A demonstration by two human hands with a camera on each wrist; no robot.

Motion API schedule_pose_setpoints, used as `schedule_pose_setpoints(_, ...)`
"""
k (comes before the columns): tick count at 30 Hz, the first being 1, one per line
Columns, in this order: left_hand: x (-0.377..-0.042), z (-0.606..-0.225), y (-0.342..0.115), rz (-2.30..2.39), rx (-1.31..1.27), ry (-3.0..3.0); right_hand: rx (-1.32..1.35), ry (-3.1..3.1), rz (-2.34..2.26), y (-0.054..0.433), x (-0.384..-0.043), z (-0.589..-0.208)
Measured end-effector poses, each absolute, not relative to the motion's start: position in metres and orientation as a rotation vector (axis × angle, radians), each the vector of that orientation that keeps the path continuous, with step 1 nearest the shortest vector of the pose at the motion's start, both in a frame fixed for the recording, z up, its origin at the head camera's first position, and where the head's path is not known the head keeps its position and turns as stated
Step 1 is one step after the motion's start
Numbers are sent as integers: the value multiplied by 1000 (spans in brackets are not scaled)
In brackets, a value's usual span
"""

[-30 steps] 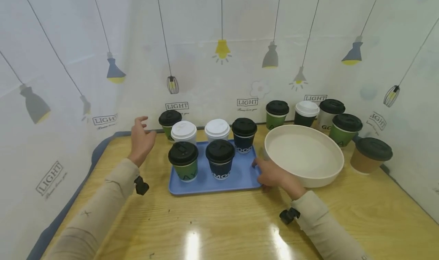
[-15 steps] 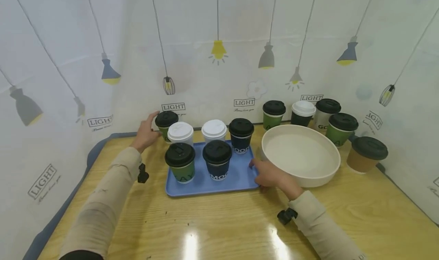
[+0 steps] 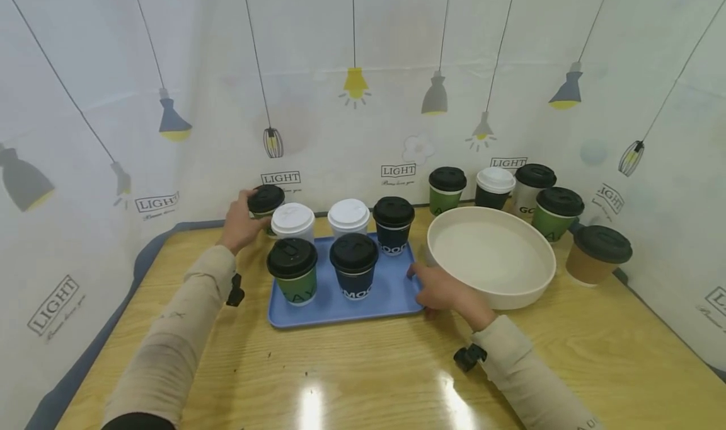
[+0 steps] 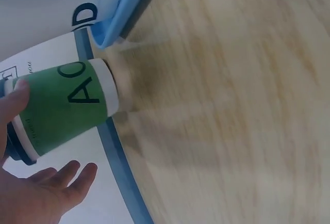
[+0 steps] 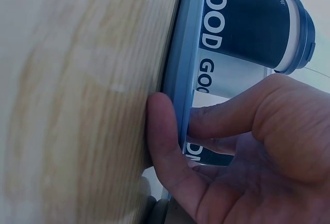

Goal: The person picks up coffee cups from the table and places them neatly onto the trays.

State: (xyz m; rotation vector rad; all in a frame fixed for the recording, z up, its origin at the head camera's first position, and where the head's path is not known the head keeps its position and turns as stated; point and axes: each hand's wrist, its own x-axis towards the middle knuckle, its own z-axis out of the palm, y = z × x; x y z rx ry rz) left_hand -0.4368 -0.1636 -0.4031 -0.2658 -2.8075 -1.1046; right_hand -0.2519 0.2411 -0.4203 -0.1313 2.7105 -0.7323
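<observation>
Green cup (image 4: 64, 108) with black lid (image 3: 266, 197)

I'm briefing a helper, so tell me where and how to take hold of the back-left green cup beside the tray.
Take the green cup around its body just below the black lid, probably from the left: it stands upright, widens upward, and a white-lidded cup crowds its front right.

The tray (image 3: 397, 289) looks like smooth plastic, the cups (image 3: 355, 281) matt paper, the table (image 3: 363, 367) glossy, grained wood.
</observation>
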Motion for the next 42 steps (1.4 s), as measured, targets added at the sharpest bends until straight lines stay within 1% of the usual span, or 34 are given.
schedule_pose_setpoints(9, -431, -399, -161, -1150, -145, -2737, -116, 2702, -704, 240, -253, -420)
schedule_pose_setpoints(16, -423, -404, -170, -1186, -11, -2715, -120, 2701, -715, 240, -252, -422)
schedule_pose_setpoints(21, -411, -406, -182, -1206, 85, -2759, -127, 2699, -709, 239, -252, -422)
schedule_pose_setpoints(26, -393, -406, -195, -1212, 82, -2790, -112, 2709, -698, 239, -253, -422)
schedule_pose_setpoints(30, -369, -406, -207, -1249, 73, -2799, -113, 2717, -682, 240, -255, -423)
schedule_pose_setpoints(35, -331, -407, -219, -1254, 80, -2827, -128, 2722, -656, 243, -257, -422)
schedule_pose_setpoints(39, -296, -404, -221, -1172, 5, -2755, -148, 2708, -694, 245, -256, -420)
schedule_pose_setpoints(42, -267, -397, -214, -1117, -60, -2589, -157, 2698, -716, 245, -255, -421)
